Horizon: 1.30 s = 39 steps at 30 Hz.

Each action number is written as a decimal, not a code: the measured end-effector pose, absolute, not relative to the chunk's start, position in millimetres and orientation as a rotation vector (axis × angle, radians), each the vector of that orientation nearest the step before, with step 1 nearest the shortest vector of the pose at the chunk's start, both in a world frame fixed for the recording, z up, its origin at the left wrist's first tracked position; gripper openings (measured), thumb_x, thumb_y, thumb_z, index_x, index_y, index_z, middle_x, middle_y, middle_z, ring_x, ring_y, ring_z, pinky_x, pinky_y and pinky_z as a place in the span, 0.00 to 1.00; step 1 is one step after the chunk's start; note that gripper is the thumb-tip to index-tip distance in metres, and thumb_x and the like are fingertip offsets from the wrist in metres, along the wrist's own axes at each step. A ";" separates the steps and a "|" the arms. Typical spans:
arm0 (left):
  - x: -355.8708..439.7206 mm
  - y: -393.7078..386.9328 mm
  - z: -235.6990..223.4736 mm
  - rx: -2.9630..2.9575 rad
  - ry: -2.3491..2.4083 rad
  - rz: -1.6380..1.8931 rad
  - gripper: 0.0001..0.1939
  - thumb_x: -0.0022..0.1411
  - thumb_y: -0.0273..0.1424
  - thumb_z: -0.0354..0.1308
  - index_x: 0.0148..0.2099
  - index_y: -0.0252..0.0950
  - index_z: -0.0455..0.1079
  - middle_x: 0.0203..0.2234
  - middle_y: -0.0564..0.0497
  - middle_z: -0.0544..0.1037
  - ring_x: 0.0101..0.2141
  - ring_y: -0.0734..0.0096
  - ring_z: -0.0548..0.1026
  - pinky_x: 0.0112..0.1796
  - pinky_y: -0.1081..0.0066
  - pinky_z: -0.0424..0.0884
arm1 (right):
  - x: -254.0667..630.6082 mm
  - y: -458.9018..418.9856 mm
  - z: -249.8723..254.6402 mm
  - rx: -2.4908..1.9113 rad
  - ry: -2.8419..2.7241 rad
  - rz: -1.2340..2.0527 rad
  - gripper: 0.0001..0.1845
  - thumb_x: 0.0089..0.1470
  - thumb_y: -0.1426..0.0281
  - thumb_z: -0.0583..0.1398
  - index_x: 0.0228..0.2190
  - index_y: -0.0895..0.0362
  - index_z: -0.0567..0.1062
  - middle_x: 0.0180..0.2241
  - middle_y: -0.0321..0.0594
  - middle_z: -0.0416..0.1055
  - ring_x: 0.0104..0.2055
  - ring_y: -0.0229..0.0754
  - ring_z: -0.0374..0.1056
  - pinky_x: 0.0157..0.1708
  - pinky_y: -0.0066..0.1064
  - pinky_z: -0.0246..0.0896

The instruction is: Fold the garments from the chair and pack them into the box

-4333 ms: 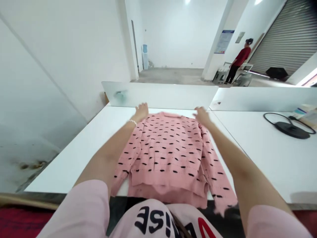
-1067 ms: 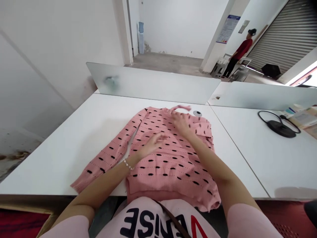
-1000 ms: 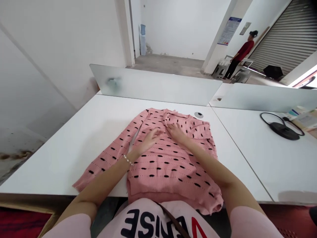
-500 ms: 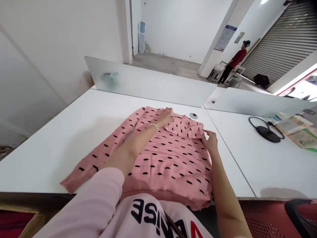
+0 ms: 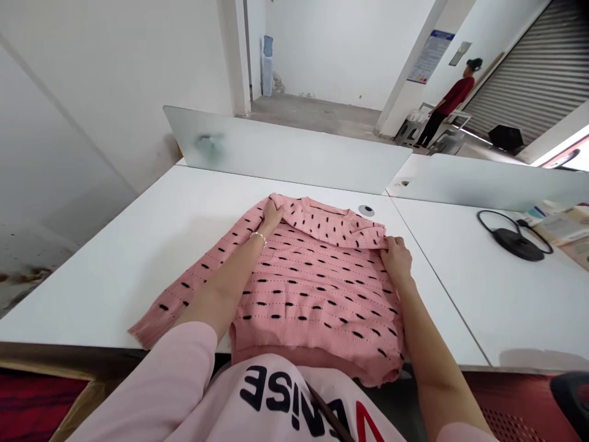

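Note:
A pink knit sweater [image 5: 308, 276] with short black dashes lies front up on the white table [image 5: 151, 221], its neckline away from me and its hem at the near edge. The right-hand sleeve is folded across the chest just below the neckline. My left hand [image 5: 272, 216] grips the cuff end of that sleeve near the left shoulder. At the opposite end, my right hand [image 5: 396, 256] pinches the fold at the right shoulder. The other sleeve [image 5: 184, 288] stretches out slantwise toward the table's near left.
Frosted dividers [image 5: 285, 153] run along the table's back edge. A round cable grommet [image 5: 366, 210] sits behind the sweater. On the right table are a black disc-shaped device with a cord [image 5: 518, 244] and boxes [image 5: 564, 227]. A person in red [image 5: 453, 101] stands far back.
The right sleeve was first spread out, then got folded over the chest. Since half a second ago, my left hand has drawn its end left to the far shoulder; my right hand stays at the fold.

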State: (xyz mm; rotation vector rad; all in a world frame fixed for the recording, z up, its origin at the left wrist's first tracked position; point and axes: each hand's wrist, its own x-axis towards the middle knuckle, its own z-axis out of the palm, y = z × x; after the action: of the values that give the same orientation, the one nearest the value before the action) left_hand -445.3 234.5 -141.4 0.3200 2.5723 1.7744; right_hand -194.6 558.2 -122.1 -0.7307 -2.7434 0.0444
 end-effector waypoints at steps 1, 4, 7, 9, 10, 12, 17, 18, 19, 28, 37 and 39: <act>-447.0 228.8 -143.9 0.332 2.593 1.751 0.04 0.62 0.21 0.53 0.39 0.35 0.63 0.36 0.45 0.72 0.39 0.63 0.72 0.44 0.64 0.68 | -194.4 560.1 -120.8 -0.758 -2.731 0.033 0.19 0.58 0.71 0.52 0.49 0.62 0.73 0.48 0.53 0.65 0.33 0.44 0.63 0.33 0.34 0.56; -449.9 221.3 -148.5 0.428 2.712 1.642 0.07 0.61 0.22 0.55 0.42 0.33 0.64 0.38 0.44 0.73 0.41 0.60 0.72 0.46 0.63 0.68 | -191.6 565.8 -121.4 -0.862 -2.690 0.006 0.19 0.59 0.72 0.50 0.48 0.62 0.72 0.47 0.53 0.66 0.38 0.47 0.64 0.38 0.36 0.56; -449.9 221.4 -151.2 0.531 2.851 1.432 0.12 0.61 0.21 0.57 0.47 0.33 0.64 0.35 0.45 0.73 0.41 0.59 0.74 0.45 0.64 0.68 | -186.4 569.6 -128.3 -0.971 -2.676 -0.011 0.19 0.58 0.74 0.49 0.48 0.64 0.71 0.47 0.56 0.66 0.43 0.52 0.65 0.43 0.42 0.56; -448.4 221.8 -152.8 0.550 2.906 1.284 0.12 0.61 0.21 0.56 0.47 0.34 0.64 0.30 0.47 0.72 0.36 0.59 0.74 0.41 0.64 0.69 | -182.5 572.4 -133.0 -1.013 -2.700 -0.007 0.20 0.57 0.75 0.49 0.48 0.65 0.72 0.46 0.59 0.66 0.45 0.55 0.65 0.45 0.47 0.57; -447.4 221.9 -153.3 0.543 2.929 1.233 0.11 0.61 0.21 0.56 0.47 0.34 0.64 0.29 0.48 0.72 0.35 0.59 0.74 0.39 0.65 0.69 | -180.8 574.6 -134.0 -1.023 -2.720 0.002 0.19 0.57 0.75 0.49 0.47 0.65 0.72 0.46 0.60 0.67 0.46 0.57 0.65 0.46 0.49 0.57; -444.6 221.7 -153.3 0.530 2.960 1.180 0.11 0.61 0.22 0.57 0.46 0.34 0.64 0.28 0.48 0.71 0.33 0.58 0.74 0.37 0.64 0.69 | -178.8 580.6 -131.6 -1.024 -2.769 0.041 0.20 0.56 0.74 0.50 0.47 0.66 0.73 0.45 0.61 0.67 0.46 0.59 0.66 0.46 0.53 0.59; -433.8 220.2 -146.6 0.496 2.981 1.136 0.19 0.60 0.22 0.57 0.53 0.31 0.60 0.32 0.44 0.74 0.34 0.56 0.75 0.33 0.64 0.70 | -192.0 589.8 -110.7 -0.819 -2.860 0.206 0.29 0.52 0.71 0.57 0.57 0.61 0.70 0.52 0.57 0.66 0.48 0.52 0.69 0.47 0.43 0.66; -431.4 219.3 -144.8 0.512 2.992 1.127 0.22 0.59 0.22 0.57 0.56 0.30 0.59 0.35 0.43 0.74 0.35 0.56 0.76 0.34 0.64 0.70 | -199.0 587.8 -108.3 -0.755 -2.863 0.226 0.30 0.53 0.71 0.56 0.58 0.59 0.69 0.55 0.55 0.64 0.51 0.50 0.68 0.50 0.40 0.65; -429.1 218.0 -143.1 0.553 3.005 1.111 0.25 0.59 0.21 0.56 0.58 0.30 0.57 0.38 0.41 0.75 0.37 0.56 0.76 0.35 0.63 0.71 | -207.0 584.6 -107.5 -0.699 -2.866 0.241 0.28 0.55 0.71 0.55 0.58 0.59 0.69 0.57 0.53 0.64 0.54 0.49 0.67 0.53 0.38 0.64; -425.8 204.7 -148.9 0.748 2.962 1.006 0.18 0.61 0.20 0.51 0.53 0.33 0.67 0.50 0.40 0.73 0.49 0.54 0.73 0.49 0.58 0.72 | -262.4 588.2 -118.0 -0.804 -2.931 0.246 0.23 0.63 0.69 0.46 0.48 0.61 0.77 0.56 0.57 0.66 0.53 0.57 0.67 0.54 0.57 0.60; -423.7 207.3 -152.6 0.603 3.009 1.104 0.23 0.62 0.22 0.53 0.59 0.30 0.61 0.55 0.35 0.68 0.49 0.53 0.73 0.49 0.58 0.74 | -245.8 581.1 -134.5 -1.001 -2.853 0.204 0.30 0.66 0.64 0.41 0.67 0.57 0.56 0.64 0.58 0.54 0.62 0.57 0.58 0.57 0.59 0.57; -422.5 206.6 -150.3 0.589 3.023 1.053 0.23 0.62 0.22 0.53 0.60 0.29 0.61 0.55 0.34 0.68 0.50 0.52 0.73 0.49 0.57 0.74 | -238.6 577.5 -141.2 -1.024 -2.855 0.212 0.32 0.67 0.62 0.39 0.69 0.55 0.51 0.64 0.58 0.56 0.63 0.57 0.57 0.57 0.60 0.56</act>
State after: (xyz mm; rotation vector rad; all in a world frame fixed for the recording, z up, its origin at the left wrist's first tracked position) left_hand -422.5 206.6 -150.3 0.5888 3.0232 1.0529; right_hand -238.6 577.5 -141.2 -1.0240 -2.8549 0.2124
